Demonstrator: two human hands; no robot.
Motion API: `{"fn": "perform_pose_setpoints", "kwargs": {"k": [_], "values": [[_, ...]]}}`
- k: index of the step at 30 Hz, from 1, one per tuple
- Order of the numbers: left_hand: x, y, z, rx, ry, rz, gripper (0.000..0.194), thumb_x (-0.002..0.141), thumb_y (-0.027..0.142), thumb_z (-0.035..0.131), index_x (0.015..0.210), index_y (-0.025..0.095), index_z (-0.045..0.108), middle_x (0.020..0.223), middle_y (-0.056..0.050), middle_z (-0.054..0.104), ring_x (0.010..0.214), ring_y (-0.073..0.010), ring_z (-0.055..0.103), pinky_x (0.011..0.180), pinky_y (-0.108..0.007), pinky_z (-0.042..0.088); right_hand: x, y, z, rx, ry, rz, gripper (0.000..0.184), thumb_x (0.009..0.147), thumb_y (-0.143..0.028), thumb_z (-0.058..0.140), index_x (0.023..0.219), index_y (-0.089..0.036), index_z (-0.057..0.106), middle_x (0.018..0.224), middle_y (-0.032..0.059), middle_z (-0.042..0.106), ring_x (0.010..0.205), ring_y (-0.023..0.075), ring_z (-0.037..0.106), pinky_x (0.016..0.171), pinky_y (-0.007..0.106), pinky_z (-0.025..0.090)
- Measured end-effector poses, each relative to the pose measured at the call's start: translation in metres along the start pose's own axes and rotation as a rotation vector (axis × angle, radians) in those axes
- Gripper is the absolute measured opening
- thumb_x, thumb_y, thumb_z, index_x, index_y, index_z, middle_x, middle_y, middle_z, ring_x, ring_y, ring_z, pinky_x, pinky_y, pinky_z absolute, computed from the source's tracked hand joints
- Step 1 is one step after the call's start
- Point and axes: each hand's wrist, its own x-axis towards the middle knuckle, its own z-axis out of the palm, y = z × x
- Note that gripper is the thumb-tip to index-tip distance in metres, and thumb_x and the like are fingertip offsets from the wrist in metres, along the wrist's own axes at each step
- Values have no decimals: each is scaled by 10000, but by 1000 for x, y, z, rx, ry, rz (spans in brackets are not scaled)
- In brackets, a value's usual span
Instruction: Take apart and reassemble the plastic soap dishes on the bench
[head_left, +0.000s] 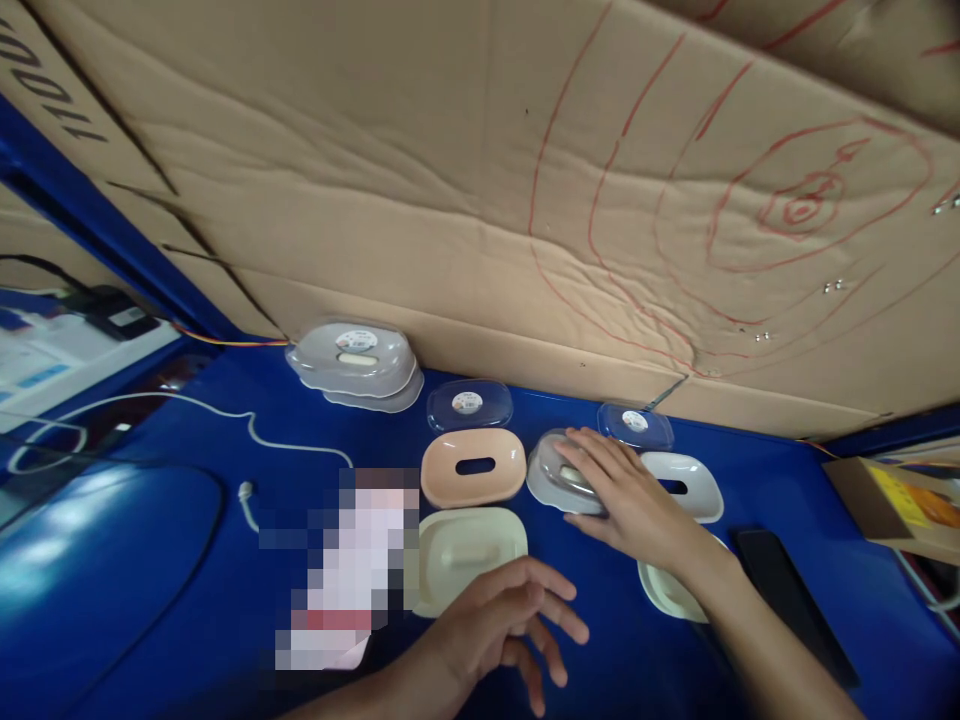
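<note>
My right hand lies over a grey soap dish with a clear lid, fingers across its top and thumb at its near side. Lower down, my left hand hovers with fingers spread and curved, holding nothing. Just beyond it sits a pale cream tray, and behind that a peach dish with an oval slot. A clear lid with a round label lies farther back. Right of my right hand are a white slotted dish, another clear lid and a cream tray, partly hidden by my forearm.
Stacked lidded soap dishes stand at the back left, against a cardboard wall. A blurred-out phone-like object and a white cable lie left. At right are a dark phone-shaped object and a cardboard box.
</note>
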Motion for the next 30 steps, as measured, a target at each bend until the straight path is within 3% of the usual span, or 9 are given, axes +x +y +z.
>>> {"fn": "perform_pose_setpoints", "kwargs": {"k": [5,8,11,15,21,27,30], "values": [[2,-5,-4,0,-10,-9,499,829,619,814,1015,166,724,917,-128,786,630,-168,689,463,-217,505,7,3,15,-25,13,1,774,1014,-268,677,1665,-287,260,1726,151,356,1612,335,306,1271,735,187],[1,-6,-6,6,-10,23,447,887,580,772,1033,161,721,910,-116,781,631,-148,682,472,-194,476,5,8,7,75,-10,17,831,1011,-297,684,1685,-334,200,1767,127,261,1640,326,224,1286,709,176],[4,-8,-10,16,-71,14,532,819,640,813,1011,158,698,870,-97,769,592,-142,667,447,-191,457,-1,19,-4,186,13,117,921,968,-386,737,1695,-378,172,1795,104,162,1646,344,194,1289,639,266],[9,-10,-15,21,-76,4,557,792,662,825,992,164,679,850,-81,763,574,-129,659,428,-179,439,-3,31,-3,284,16,179,911,970,-442,730,1692,-360,181,1739,117,318,1589,322,360,1250,548,403],[10,-10,-18,39,-55,-19,564,762,672,843,965,175,668,828,-69,759,553,-130,650,424,-186,413,17,34,3,68,196,144,573,1010,-359,691,1540,-278,491,1668,155,434,1579,374,357,1264,649,322],[6,-10,-18,50,-1,-15,500,824,639,799,991,180,692,846,-65,765,576,-121,649,442,-182,392,18,36,-1,118,169,100,611,1016,-260,668,1576,-295,425,1556,111,570,1433,266,567,1187,478,495],[2,-5,-12,61,30,-16,488,828,626,796,986,175,700,852,-71,766,592,-123,650,464,-186,398,16,40,4,112,169,83,607,1013,-201,641,1577,-295,438,1559,114,567,1433,272,564,1186,496,493]]}}
